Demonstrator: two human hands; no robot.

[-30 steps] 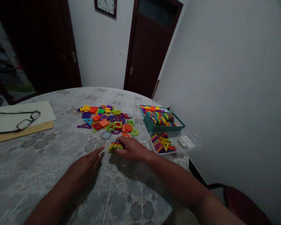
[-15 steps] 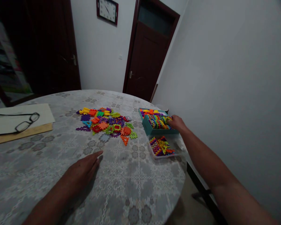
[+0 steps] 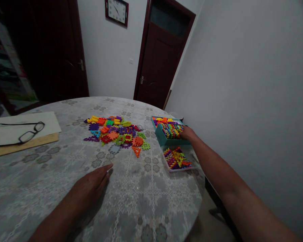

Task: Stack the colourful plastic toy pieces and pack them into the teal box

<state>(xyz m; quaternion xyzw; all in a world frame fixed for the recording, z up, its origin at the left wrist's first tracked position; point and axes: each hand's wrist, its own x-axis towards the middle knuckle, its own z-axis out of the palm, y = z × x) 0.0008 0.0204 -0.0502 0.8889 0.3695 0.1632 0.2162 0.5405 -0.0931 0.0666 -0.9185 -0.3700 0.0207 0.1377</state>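
Note:
My left hand [image 3: 94,181] rests on its edge on the patterned tablecloth [image 3: 131,205], its fingers stretched forward and nothing seen in them. Ahead of it lies a loose pile of colourful plastic building pieces [image 3: 113,136], among them squares, triangles and ridged tubes with toothed edges. My right hand [image 3: 188,134] reaches over the right side of a teal box [image 3: 164,137] packed with rows of similar pieces. The fingertips are down among the pieces and hidden, so any grip is not visible.
In front of the teal box stands a clear plastic tub [image 3: 170,170] with more toothed pieces. Behind it is a teal lid or tray [image 3: 153,120] holding pieces. Glasses [image 3: 27,136] lie on paper [image 3: 5,117] at the left. A white wall [image 3: 255,84] runs along the right.
My right hand has shifted a little left, further over the teal box. My left hand has stayed in place on the table. The whole view has moved slightly.

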